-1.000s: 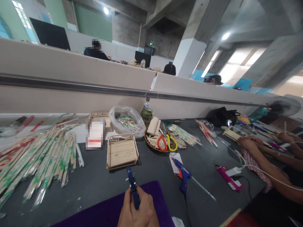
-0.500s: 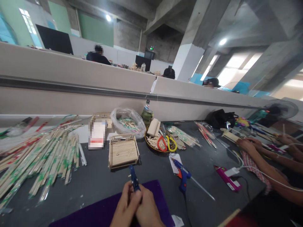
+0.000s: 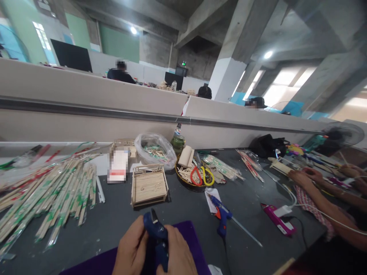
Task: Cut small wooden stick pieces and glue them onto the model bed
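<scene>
A dark blue hand cutter with a metal part at its head is held upright above the purple mat. My right hand is wrapped round its handle. At the cutter's left side is my left hand, its fingers curled inward; whatever they pinch is hidden. Beyond both hands stands a small tray-like frame of wooden sticks, with a few small wooden bits on its floor. A blue glue gun with a clear glue stick in its back lies to the right on a white paper.
Wrapped chopsticks spread over the left side. Along the back are a plastic bag of wrappers, a basket of sticks with red-and-yellow scissors, and a jar. A pink power strip and a co-worker's arms are at right.
The cutter has come up closer to me and turned, so more of its head and body shows. My hands have moved apart, the left one shifting leftward.
</scene>
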Demonstrator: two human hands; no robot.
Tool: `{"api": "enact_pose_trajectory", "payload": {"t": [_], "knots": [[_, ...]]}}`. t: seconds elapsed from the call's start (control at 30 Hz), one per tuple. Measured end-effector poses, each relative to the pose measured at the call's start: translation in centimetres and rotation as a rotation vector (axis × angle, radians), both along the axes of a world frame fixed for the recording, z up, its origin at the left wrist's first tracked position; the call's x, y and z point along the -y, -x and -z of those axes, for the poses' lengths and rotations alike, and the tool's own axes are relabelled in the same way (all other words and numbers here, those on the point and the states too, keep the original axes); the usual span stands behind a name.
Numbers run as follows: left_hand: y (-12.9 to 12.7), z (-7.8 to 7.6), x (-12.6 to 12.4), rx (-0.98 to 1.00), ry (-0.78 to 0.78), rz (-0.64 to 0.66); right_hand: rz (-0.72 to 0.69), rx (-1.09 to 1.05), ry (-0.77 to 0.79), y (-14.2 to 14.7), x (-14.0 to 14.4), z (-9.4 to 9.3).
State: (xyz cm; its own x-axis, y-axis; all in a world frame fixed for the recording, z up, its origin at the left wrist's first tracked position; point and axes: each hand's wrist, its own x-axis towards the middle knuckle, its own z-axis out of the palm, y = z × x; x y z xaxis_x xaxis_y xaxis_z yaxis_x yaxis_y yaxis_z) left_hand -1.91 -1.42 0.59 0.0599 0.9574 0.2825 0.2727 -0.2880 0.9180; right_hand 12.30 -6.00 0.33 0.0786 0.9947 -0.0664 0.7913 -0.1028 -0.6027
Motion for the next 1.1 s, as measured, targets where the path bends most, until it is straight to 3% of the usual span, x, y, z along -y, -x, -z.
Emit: {"api": "enact_pose_trajectory", "payload": {"t": [0.27,0.63,0.9,1.1], "knots": [[0.3,-1.4,0.5,0.135,0.010,0.051,-0.019,0.071,-0.114,0.2,0.3,-1.8],[-0.3,-1.6,0.7,0.264,0.097,0.133,-0.006,-0.002,-0.163,-0.4,0.1,-1.6],[0.2,-1.3,0.5,0.089,-0.132,0.091,0.081,-0.050,-0.099,0.3,0.3,-0.8],[0.0,-1.3,0.7,0.013,-0.161,0.041,0.057,0.003,-0.077,0.7,0.4,-0.6]]}}
